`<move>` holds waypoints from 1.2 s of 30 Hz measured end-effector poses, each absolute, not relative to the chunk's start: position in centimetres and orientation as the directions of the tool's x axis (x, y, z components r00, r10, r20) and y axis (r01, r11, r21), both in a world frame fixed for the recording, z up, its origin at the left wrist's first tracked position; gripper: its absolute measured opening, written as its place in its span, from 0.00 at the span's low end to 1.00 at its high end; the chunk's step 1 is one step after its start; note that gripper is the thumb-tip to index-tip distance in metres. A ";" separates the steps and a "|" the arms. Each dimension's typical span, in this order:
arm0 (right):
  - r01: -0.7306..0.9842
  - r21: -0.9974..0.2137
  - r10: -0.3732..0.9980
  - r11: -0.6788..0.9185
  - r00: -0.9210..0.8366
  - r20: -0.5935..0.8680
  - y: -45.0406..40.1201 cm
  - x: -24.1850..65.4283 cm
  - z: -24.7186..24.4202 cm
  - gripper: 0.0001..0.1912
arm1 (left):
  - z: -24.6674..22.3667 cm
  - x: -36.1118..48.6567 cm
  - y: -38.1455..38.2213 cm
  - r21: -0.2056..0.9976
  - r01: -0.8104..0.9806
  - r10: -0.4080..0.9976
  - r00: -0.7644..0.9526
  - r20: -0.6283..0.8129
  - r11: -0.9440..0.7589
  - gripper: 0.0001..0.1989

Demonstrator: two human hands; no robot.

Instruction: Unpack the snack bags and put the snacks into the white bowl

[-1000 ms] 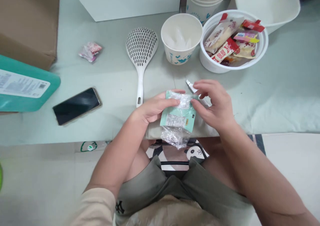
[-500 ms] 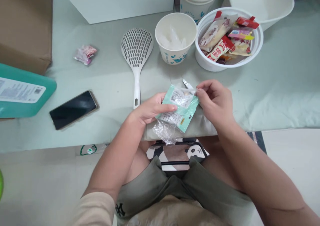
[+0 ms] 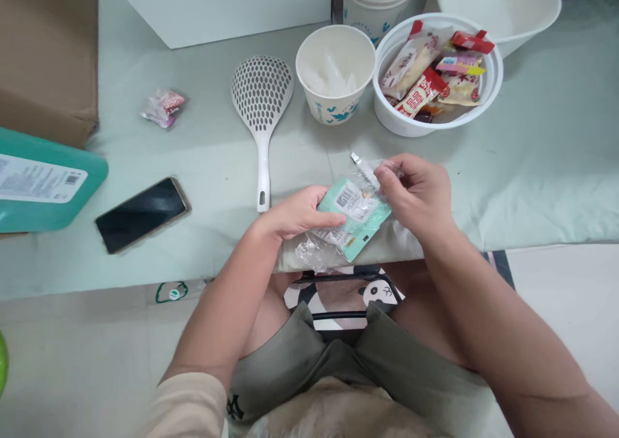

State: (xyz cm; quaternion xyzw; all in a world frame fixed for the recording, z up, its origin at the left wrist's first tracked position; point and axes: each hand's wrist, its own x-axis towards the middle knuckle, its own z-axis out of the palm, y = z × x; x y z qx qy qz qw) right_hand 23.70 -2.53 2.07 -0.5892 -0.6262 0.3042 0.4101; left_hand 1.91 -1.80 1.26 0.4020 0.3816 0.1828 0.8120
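My left hand [image 3: 307, 212] grips a mint-green packet [image 3: 355, 235] near the table's front edge, thumb across its front and the other fingers behind. A white barcode label and small print show on it. My right hand [image 3: 413, 189] is closed in a pinch on clear plastic film [image 3: 366, 179] at the packet's upper right; its fingertips are partly hidden. More crumpled clear film [image 3: 316, 252] hangs below the packet. Just beyond, a thin silver-tipped strip [image 3: 356, 159] pokes out, its other end hidden by the packet and film.
Beyond my hands stand a paper cup [image 3: 333, 109] with whitish pieces inside and a white tub [image 3: 406, 125] of wrapped snacks. A slotted skimmer [image 3: 262, 102], phone [image 3: 142, 214], small wrapped sweet [image 3: 163, 107] and green container [image 3: 39, 209] lie leftward. Stacked cups [image 3: 380, 6] are behind.
The packet has shifted slightly right and turned in my left hand. My right hand has drawn the clear film up at the packet's corner. The view has shifted a little.
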 end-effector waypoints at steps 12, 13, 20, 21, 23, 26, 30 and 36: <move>-0.125 -0.992 0.994 0.024 0.105 0.011 -1.9 23.6 0.9 0.16 | 0.4 2.0 -1.8 0.832 -0.231 0.800 0.488 -0.349 0.504 0.25; -0.139 -0.990 0.998 0.017 0.064 0.008 -2.1 23.3 0.7 0.18 | 0.3 2.1 -1.7 0.835 -0.269 0.832 0.442 -0.335 0.479 0.26; -0.075 -0.994 0.967 -0.085 -0.245 -0.065 -3.4 21.2 0.5 0.20 | 0.8 2.7 -1.5 0.872 -0.315 0.910 0.302 -0.284 0.376 0.29; -0.054 -0.995 0.967 -0.084 -0.246 -0.068 -3.4 21.1 0.5 0.21 | 0.8 2.8 -1.5 0.883 -0.297 0.915 0.294 -0.277 0.362 0.29; 0.005 -0.997 0.967 -0.079 -0.242 -0.078 -3.4 20.9 0.6 0.21 | 0.5 2.9 -1.6 0.913 -0.256 0.930 0.270 -0.249 0.318 0.32; 0.077 -0.992 0.962 -0.103 -0.245 -0.119 -3.3 20.7 0.8 0.19 | -0.5 2.9 -1.4 0.983 -0.136 0.985 0.136 -0.102 0.121 0.34; 0.089 -0.983 0.968 -0.159 -0.181 -0.173 -3.4 20.4 0.7 0.18 | -1.2 2.4 -1.3 0.917 0.247 0.926 -0.137 0.353 -0.313 0.25; 0.151 -0.966 0.973 -0.209 -0.067 -0.221 -3.5 20.1 0.0 0.15 | 0.1 2.7 -2.5 0.703 0.512 0.864 0.196 0.463 -0.493 0.17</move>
